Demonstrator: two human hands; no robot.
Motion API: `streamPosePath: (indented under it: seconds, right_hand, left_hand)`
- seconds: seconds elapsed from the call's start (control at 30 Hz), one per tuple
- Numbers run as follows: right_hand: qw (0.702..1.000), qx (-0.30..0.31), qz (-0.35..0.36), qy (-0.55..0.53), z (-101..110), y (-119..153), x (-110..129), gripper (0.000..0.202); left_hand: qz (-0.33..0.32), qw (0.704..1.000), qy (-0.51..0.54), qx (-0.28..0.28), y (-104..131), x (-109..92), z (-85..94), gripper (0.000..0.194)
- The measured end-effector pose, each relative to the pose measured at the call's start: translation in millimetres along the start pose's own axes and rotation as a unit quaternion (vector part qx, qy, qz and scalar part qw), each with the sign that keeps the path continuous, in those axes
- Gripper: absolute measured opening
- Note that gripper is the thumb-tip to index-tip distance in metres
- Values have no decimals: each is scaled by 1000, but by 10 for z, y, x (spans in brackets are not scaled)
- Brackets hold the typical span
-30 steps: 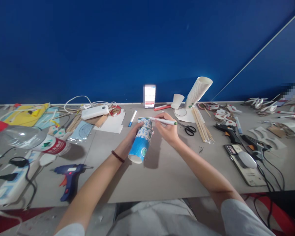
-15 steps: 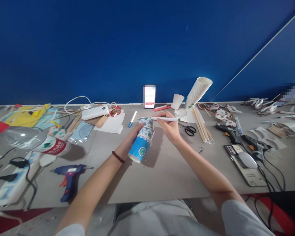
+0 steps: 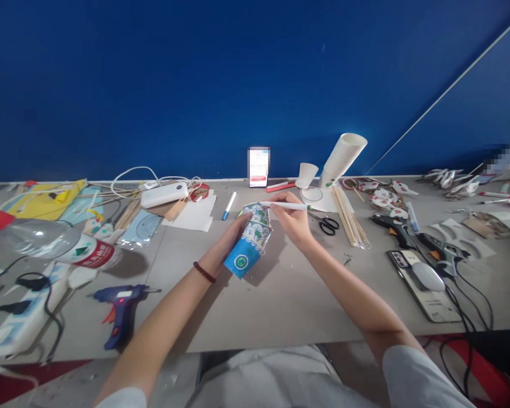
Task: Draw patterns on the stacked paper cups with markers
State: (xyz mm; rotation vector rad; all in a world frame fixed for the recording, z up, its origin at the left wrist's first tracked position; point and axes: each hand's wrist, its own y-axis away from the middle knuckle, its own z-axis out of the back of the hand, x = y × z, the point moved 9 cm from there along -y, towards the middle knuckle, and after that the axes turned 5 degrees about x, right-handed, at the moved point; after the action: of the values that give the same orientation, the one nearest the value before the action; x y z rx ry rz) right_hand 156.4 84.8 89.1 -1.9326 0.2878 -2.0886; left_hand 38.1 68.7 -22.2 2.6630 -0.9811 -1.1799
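Note:
My left hand is wrapped round a blue-and-white patterned paper cup, which tilts with its narrower-looking blue end toward me. A second patterned section shows at its far end, partly behind my fingers. Between the fingers of my right hand is a white marker with a green end. Its tip points left and meets or nearly meets the cup's far part; contact is too small to make out. A blue-capped marker lies on the table left of the cup.
A lit phone leans at the wall. Right of it stand a tall stack of paper cups, scissors and wooden sticks. A blue glue gun and a plastic bottle lie left; black glue guns lie right.
The patterned cup has turned in my left hand, its round green emblem shifting slightly left and its far end slightly right. My right hand and the marker have hardly moved.

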Motion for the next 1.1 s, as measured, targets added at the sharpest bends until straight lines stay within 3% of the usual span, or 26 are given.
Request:
streamPosePath:
  seconds: [0.2, 0.4, 0.6, 1.1]
  right_hand:
    - [1000, -8, 4, -1, 12, 3, -27, 8]
    - [997, 1, 40, 58, 13, 22, 37, 7]
    - [993, 27, 77, 86, -38, 58, 94, 6]
    - [986, 17, 99, 135, -46, 75, 123, 11]
  left_hand:
    - [37, 998, -24, -33, 49, 73, 19, 40]
    - [1, 997, -30, -64, 36, 29, 109, 34]
    - [-21, 998, -16, -60, 28, 2, 118, 29]
    - [-23, 998, -31, -56, 25, -16, 110, 32]
